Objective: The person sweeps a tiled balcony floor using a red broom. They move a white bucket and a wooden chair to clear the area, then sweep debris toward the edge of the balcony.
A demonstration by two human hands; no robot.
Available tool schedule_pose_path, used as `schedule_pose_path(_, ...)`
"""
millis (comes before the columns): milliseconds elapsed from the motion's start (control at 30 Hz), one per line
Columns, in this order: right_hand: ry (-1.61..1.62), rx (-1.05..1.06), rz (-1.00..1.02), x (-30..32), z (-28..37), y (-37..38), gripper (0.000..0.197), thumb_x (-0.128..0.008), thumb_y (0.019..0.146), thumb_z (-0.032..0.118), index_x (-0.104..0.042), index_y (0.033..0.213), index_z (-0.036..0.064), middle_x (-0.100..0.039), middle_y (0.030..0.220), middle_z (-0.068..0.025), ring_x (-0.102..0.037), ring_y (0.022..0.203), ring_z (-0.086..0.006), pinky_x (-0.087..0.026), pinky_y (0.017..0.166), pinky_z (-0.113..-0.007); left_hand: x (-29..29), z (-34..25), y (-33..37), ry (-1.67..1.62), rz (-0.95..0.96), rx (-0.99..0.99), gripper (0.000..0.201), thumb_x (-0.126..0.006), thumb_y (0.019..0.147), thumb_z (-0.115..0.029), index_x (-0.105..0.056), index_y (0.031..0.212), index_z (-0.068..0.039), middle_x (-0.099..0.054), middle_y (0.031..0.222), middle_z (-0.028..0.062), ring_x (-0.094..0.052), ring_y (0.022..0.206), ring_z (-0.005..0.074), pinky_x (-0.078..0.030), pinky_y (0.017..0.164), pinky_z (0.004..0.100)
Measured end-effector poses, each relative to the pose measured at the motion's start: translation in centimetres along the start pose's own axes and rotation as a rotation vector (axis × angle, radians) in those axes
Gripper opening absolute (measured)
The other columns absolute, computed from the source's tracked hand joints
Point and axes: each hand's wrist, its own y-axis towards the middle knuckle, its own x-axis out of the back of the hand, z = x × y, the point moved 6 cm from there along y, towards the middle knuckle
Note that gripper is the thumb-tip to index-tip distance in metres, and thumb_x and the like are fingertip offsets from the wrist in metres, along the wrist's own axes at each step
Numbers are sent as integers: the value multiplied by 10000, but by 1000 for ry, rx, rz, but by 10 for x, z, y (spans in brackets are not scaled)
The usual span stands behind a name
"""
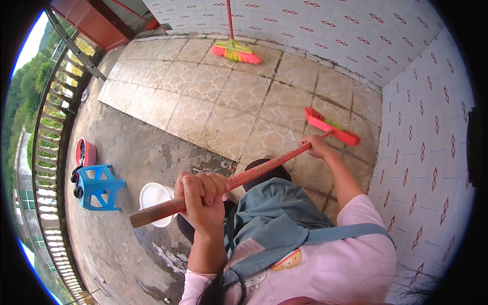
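Note:
A long-handled broom (267, 166) with a red head and red and green bristles runs across in front of my body. Near the worn brown end of its handle, my left hand (202, 195) is wrapped round the stick. Farther along, close to the broom's head, my right hand (317, 146) grips the same handle. The bristles face away from me, by the tiled floor (226, 112) near the right wall. Whether they touch the tiles is hard to tell.
Against the far wall (284, 25) stands another broom (235, 50) with pink and yellow bristles. A white bucket (155, 195) sits left of me on bare concrete. Beyond it are a blue stool (101, 188), a red basin (87, 152) and a balustrade (47, 155). A patterned wall (422, 152) rises on the right.

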Motion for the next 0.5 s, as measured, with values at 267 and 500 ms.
schedule_pose_path(267,188,208,-32,-39,75,76,50,-608,692,63,-612,715,107,-640,703,-131,-629,720,-342,-481,639,-431,9,-51,6,176,-118,-191,347,-342,1012,-225,-302,683,-122,-278,474,-17,-241,391,99,-326,439,286)
schedule_pose_path(500,328,517,77,-100,222,163,49,-617,678,89,-607,724,102,-633,721,-138,-621,740,-346,-476,655,-442,-7,-124,-14,473,-216,-472,389,-406,1007,-212,-277,643,-165,-226,501,-47,-169,420,39,-231,465,222)
